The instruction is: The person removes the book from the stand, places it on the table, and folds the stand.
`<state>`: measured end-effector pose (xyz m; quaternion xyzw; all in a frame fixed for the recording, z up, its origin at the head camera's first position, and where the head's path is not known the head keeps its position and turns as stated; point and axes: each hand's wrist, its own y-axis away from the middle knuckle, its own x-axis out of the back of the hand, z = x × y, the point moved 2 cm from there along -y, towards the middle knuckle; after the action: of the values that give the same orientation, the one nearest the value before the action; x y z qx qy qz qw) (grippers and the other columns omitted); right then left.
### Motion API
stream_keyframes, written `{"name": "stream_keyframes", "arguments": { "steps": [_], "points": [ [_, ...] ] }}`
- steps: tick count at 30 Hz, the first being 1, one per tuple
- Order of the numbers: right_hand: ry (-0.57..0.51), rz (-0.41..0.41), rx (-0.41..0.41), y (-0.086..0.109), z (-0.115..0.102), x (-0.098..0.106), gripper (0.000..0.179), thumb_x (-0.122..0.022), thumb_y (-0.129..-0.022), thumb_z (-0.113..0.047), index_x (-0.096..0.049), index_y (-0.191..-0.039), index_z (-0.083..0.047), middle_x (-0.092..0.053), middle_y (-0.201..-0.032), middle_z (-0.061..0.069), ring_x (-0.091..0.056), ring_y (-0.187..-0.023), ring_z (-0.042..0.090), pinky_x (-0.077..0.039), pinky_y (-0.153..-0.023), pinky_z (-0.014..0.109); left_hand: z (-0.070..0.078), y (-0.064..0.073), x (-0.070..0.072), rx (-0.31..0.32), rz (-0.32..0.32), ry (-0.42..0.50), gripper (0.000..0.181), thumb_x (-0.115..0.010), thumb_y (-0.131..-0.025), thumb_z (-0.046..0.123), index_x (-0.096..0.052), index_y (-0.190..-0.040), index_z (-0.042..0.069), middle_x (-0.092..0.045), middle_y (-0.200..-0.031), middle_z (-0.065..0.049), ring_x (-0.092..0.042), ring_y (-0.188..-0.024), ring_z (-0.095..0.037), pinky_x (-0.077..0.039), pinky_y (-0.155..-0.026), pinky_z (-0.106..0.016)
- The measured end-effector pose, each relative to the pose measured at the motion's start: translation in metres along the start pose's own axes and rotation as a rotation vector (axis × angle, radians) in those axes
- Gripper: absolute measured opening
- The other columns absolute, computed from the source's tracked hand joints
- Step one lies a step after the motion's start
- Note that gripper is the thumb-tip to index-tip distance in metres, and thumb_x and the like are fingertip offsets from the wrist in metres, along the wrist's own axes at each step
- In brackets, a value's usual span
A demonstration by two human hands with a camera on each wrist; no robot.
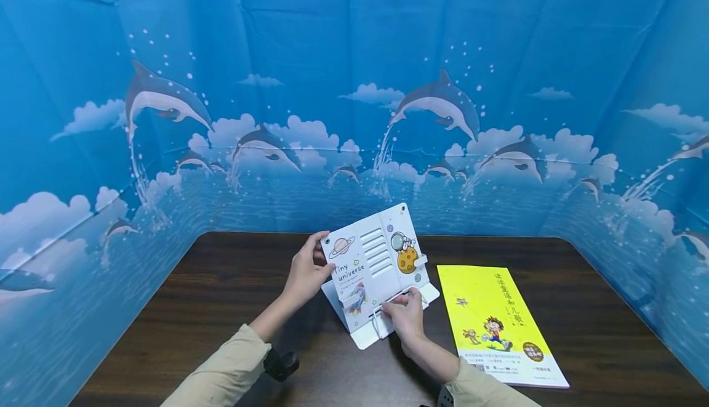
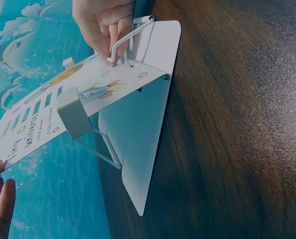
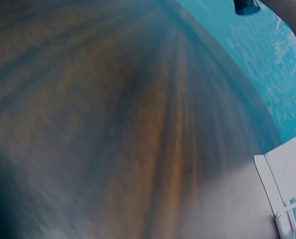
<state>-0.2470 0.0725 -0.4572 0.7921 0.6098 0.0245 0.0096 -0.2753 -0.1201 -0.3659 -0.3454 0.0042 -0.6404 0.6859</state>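
Observation:
A white book stand [image 1: 346, 296] with "Tiny universe" lettering, a rocket and an astronaut print stands tilted on the table, its back plate raised from its base plate [image 2: 138, 144]. My left hand [image 1: 308, 271] pinches the plate's upper left edge, thumb on the front. At the stand's lower lip, my right hand [image 1: 406, 319] has curled fingers by the white wire page clip [image 2: 130, 41]; how far they close round the wire is partly hidden. Behind the plate, a wire support [image 2: 102, 155] shows. The right wrist view catches only a corner of the stand [image 3: 285, 167].
A yellow-covered book [image 1: 476, 299] with a cartoon child lies flat to the right of the stand. Both things are on a dark wooden table [image 1: 221, 284]. A blue dolphin-print curtain [image 1: 321, 87] hangs behind the table's far edge.

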Motion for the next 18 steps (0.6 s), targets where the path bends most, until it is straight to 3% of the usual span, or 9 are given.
{"name": "stream_keyframes", "arguments": {
  "steps": [11,18],
  "points": [
    [0.057,-0.090,-0.028,-0.019,-0.001,0.003,0.068,-0.064,-0.075,0.004,-0.025,-0.130,0.013,-0.048,-0.098,0.021,-0.054,-0.083,0.024,-0.052,-0.069,0.034,0.000,0.009,0.005,-0.035,0.004,0.023,0.063,-0.065,-0.070,-0.014,-0.043,-0.128,-0.001,-0.056,-0.099,-0.014,-0.057,-0.079,-0.022,-0.051,-0.058,-0.022],
    [0.082,-0.122,-0.042,-0.027,-0.002,0.002,0.063,-0.063,-0.075,0.006,-0.031,-0.128,0.012,-0.050,-0.093,0.018,-0.055,-0.081,0.023,-0.052,-0.067,0.031,0.003,0.015,0.006,-0.072,0.018,0.005,0.064,-0.067,-0.070,-0.014,-0.043,-0.127,-0.001,-0.056,-0.101,-0.014,-0.057,-0.079,-0.022,-0.051,-0.057,-0.021]
  ]
}}
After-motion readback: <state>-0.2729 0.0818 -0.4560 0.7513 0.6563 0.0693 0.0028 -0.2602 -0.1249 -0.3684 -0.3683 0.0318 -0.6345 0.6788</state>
